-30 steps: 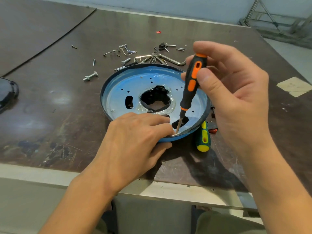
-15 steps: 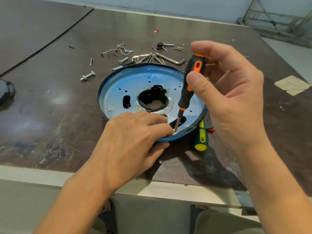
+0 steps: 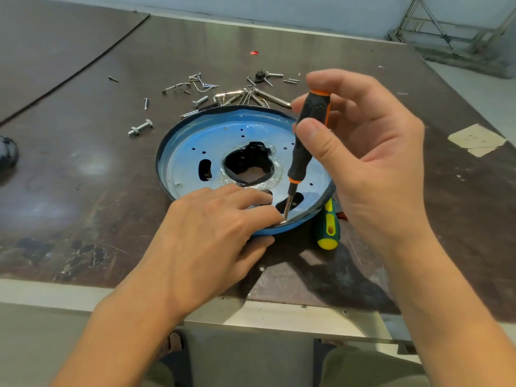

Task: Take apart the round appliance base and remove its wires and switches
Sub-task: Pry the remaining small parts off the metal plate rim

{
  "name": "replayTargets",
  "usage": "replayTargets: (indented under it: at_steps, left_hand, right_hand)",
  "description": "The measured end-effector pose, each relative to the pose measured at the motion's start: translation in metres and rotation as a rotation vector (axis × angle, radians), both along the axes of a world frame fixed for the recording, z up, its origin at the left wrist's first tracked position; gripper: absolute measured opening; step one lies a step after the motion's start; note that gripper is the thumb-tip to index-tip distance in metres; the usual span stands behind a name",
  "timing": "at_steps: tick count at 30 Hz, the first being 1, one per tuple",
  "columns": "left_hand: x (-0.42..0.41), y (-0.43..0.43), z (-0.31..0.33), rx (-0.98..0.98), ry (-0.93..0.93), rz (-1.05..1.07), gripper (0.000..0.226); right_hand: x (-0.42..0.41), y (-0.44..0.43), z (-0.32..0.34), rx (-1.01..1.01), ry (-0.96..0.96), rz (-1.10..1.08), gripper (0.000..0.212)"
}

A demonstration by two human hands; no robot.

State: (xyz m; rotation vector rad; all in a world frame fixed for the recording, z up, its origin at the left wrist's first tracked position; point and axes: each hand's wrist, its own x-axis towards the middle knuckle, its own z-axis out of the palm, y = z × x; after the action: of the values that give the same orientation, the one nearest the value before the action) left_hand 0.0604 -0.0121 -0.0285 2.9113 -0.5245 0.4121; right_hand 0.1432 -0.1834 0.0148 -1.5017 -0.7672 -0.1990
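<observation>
A round blue metal base [image 3: 195, 135] lies on the dark table, with a ragged black hole in its middle and several small slots. My left hand [image 3: 212, 233] grips its near rim, fingers on the inside and thumb under the edge. My right hand [image 3: 371, 163] pinches a black and orange screwdriver [image 3: 304, 143] held nearly upright. The screwdriver's tip stands at the near rim, right beside my left fingertips. No wires or switches show on the base.
Loose screws, bolts and hex keys [image 3: 243, 96] lie scattered just behind the base. A green and yellow screwdriver [image 3: 328, 227] lies on the table at the base's right side. A paper scrap [image 3: 477, 139] sits far right, a dark object [image 3: 7, 155] at the left edge.
My right thumb has shifted up along the screwdriver handle, as in a turning motion. The left hand and the base have stayed put.
</observation>
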Motion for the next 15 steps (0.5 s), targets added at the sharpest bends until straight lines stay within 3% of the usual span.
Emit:
replayTargets:
  at_steps: [11, 15]
  left_hand:
    - [0.0004, 0.0008, 0.0001, -0.004, -0.028, -0.015, 0.024]
    - [0.0016, 0.0025, -0.0014, 0.003, 0.000, -0.017, 0.024]
  right_hand:
    - [0.0008, -0.0023, 0.0000, 0.003, 0.088, 0.095, 0.031]
    - [-0.0025, 0.0002, -0.0006, 0.008, 0.091, 0.058, 0.040]
